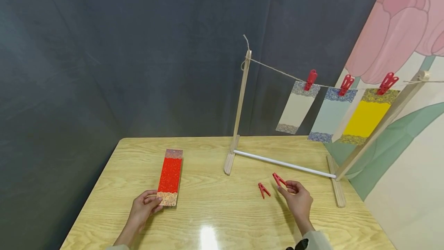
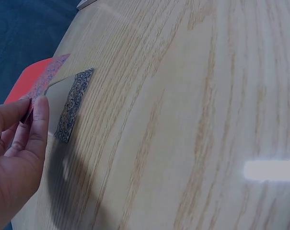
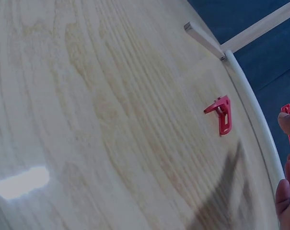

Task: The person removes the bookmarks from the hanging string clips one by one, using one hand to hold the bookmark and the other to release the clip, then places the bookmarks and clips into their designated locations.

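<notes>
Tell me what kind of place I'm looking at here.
Likely a staged tabletop set indoors, not a lived-in room. A wooden table stands against a dark fabric backdrop, with a tulip mural on the right wall. A small string line between wooden posts holds three paper strips pegged up.

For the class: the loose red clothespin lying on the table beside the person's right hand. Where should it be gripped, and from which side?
Judging by its pose, pinch the loose red clothespin by its two splayed handle legs, the wide end of its V, which points toward the person. It lies flat on the table, so coming from above looks best. The right hand, already pinching another red clothespin, is nearest.
</notes>
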### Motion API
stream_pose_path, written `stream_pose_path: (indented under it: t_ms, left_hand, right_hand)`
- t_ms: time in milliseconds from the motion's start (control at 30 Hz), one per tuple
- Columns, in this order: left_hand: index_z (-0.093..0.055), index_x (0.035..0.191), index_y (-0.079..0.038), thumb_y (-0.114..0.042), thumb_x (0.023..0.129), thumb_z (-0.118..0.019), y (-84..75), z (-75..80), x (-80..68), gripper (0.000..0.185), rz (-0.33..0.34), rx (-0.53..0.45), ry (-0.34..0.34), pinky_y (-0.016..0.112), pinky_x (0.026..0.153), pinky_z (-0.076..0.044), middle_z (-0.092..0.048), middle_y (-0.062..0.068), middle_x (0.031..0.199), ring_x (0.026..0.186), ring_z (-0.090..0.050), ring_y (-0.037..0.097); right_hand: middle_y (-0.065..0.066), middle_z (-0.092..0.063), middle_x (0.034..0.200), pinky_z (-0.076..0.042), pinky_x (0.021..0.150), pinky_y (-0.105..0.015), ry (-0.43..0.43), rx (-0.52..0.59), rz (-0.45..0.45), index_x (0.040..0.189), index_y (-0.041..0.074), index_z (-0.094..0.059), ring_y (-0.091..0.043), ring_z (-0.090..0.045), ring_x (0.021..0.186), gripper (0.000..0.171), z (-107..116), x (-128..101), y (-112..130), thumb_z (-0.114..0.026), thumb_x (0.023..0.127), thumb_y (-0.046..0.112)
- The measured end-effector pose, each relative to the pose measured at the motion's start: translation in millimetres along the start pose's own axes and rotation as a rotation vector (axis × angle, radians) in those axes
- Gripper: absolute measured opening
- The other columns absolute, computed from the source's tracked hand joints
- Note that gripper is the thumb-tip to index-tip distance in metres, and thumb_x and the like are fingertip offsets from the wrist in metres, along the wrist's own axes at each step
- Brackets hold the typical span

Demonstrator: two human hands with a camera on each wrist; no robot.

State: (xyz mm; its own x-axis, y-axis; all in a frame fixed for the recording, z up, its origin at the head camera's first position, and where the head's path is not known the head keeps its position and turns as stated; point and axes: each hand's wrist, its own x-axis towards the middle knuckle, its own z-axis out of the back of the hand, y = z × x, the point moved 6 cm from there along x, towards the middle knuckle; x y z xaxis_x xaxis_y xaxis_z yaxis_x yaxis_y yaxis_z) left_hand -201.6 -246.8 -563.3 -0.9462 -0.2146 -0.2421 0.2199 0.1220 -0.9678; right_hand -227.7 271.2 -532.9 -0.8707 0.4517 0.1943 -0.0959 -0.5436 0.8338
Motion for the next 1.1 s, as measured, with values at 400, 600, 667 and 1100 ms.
stream_pose_path:
  t_ms: [400,600,667,1100]
  left_hand:
    - [-0.048,0.122,0.016,0.015,0.087,-0.061,5.6,2.5,0.2,0.037,0.022,0.041,-0.014,0.035,0.069,-0.058,-0.063,0.016,0.082,0.071,-0.065,0.02]
    - [-0.048,0.122,0.016,0.014,0.086,-0.064,6.7,5.5,0.2,0.04,0.026,0.046,-0.024,0.035,0.068,-0.058,-0.063,0.019,0.082,0.07,-0.066,0.02]
    - [-0.048,0.121,0.017,0.013,0.084,-0.067,6.4,5.9,0.3,0.041,0.024,0.05,-0.029,0.035,0.068,-0.058,-0.063,0.02,0.082,0.07,-0.066,0.02]
    - [-0.051,0.116,0.018,0.017,0.084,-0.063,7.8,8.6,2.6,0.034,0.016,0.141,-0.055,0.032,0.063,-0.058,-0.06,0.012,0.079,0.067,-0.064,0.019]
  right_hand:
    - [-0.009,-0.069,0.081,-0.045,0.057,-0.013,0.017,0.005,-0.045,0.094,-0.002,-0.07,-0.007,-0.059,0.067,0.032,-8.1,-6.3,-15.5,-0.086,0.073,0.014]
    - [-0.01,-0.069,0.082,-0.047,0.056,-0.014,0.022,0.007,-0.042,0.095,-0.002,-0.069,-0.013,-0.063,0.069,0.031,-10.7,-7.5,-19.2,-0.085,0.074,0.013]
    - [-0.011,-0.07,0.082,-0.047,0.056,-0.014,0.025,0.015,-0.038,0.095,-0.003,-0.069,-0.014,-0.064,0.07,0.031,-11.4,-7.7,-19.2,-0.085,0.074,0.012]
    - [-0.012,-0.069,0.081,-0.047,0.056,-0.015,0.022,-0.011,-0.031,0.093,-0.005,-0.068,-0.018,-0.064,0.07,0.032,-12.4,-9.8,-19.2,-0.086,0.073,0.011]
